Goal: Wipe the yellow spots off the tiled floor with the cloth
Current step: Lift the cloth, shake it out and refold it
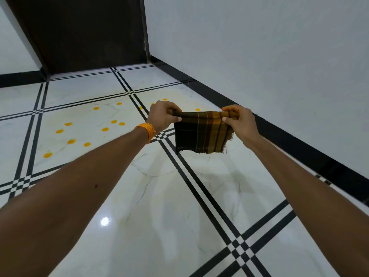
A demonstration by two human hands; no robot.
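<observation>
A dark brown and yellow striped cloth [201,131] with a frayed lower edge hangs mid-frame above the tiled floor [159,196]. Left hand [162,116] and right hand [239,121], arms outstretched, pinch its top corners. Yellow spots [71,141] dot the centre-left tile.

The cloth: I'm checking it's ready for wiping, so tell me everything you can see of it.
The cloth is a small woven piece, dark brown with ochre and orange stripes, and its lower edge is frayed with loose threads. It hangs flat in the air above the tiled floor, touching no spot. The left hand and right hand each pinch a top corner, stretching its upper edge between them.
</observation>
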